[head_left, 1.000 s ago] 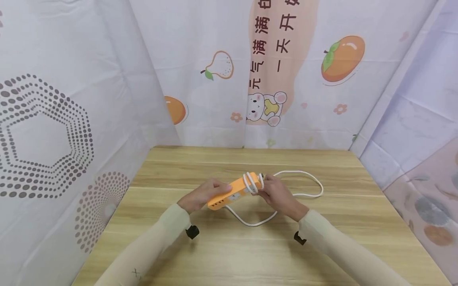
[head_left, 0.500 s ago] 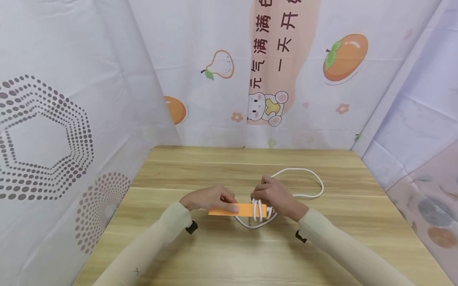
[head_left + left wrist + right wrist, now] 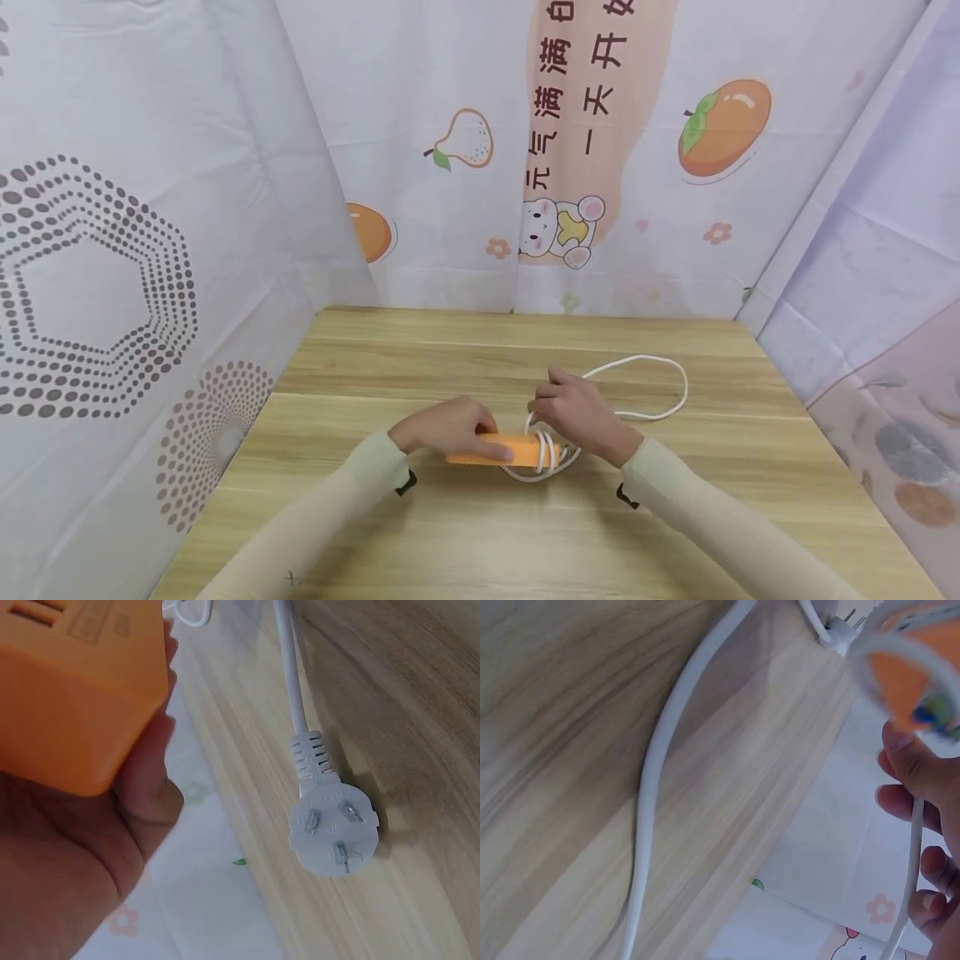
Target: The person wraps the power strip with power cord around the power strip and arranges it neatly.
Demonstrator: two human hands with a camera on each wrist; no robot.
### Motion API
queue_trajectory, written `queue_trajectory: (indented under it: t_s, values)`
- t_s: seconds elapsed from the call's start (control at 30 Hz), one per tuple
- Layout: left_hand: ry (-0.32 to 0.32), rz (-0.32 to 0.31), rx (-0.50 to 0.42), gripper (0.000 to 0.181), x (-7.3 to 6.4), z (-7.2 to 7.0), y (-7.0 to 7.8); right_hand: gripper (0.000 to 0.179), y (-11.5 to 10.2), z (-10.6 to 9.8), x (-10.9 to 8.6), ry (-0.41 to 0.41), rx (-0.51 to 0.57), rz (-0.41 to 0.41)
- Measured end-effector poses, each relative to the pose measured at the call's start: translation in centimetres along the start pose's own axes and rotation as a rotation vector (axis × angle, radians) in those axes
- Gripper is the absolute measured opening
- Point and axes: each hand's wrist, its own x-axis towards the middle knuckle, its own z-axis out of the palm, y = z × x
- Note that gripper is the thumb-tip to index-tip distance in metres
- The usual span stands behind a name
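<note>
Orange power strip (image 3: 524, 451) held over mid-table (image 3: 480, 533) | long axis 9-to-3 o'clock, end wrapped in white cord (image 3: 649, 795) towards 3 | left hand (image 3: 453, 429) gripping its 9-o'clock half | right hand (image 3: 579, 414) at 2 o'clock, pinching cord

Tabletop (image 3: 517, 542) between 2 sleeves (image 3: 330, 508) leaves passage; white cord (image 3: 651, 780) obstructs beside the right hand (image 3: 581, 414).

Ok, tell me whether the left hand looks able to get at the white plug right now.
Probably not without freeing itself first: the left hand grips the orange power strip. Otherwise the way looks free, as the white plug lies uncovered on the table.
</note>
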Motion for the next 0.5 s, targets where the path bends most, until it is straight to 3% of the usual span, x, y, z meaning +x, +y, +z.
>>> queue_trajectory:
  t_s: [0.2,0.5]
  values:
    - [0.119,-0.052,0.105,0.055,0.4,1.3,0.3,0.012,-0.5,-0.5,-0.2,0.002,-0.009,0.087]
    - [0.258,-0.102,0.281,0.049,0.4,1.8,0.8,0.01,-1.0,-0.6,0.2,0.039,-0.01,0.202]
